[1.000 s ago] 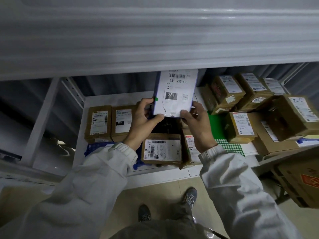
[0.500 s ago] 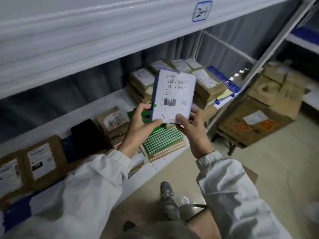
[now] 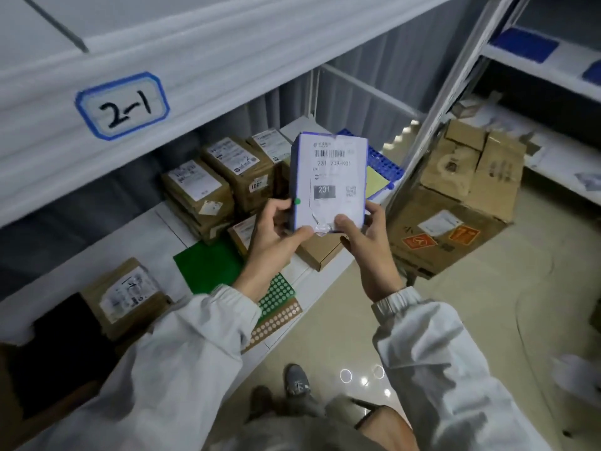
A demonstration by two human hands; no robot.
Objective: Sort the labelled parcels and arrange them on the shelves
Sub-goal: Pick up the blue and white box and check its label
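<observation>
Swung further right since half a second ago, my view now shows the 2-1 tag (image 3: 122, 105) while my left hand (image 3: 273, 236) and right hand (image 3: 366, 242) grip the parcel (image 3: 330, 180) upright over the shelf (image 3: 169, 229) (label 231), so I judge I'm reading it; next, finding its slot.

A parcel sorting storeroom. White metal shelving (image 3: 201, 76) bears a handwritten bay tag "2-1" (image 3: 123, 105), with labelled brown parcels (image 3: 198, 190) stacked below. Battered cartons (image 3: 455, 203) sit on the tiled floor (image 3: 487, 304).
</observation>
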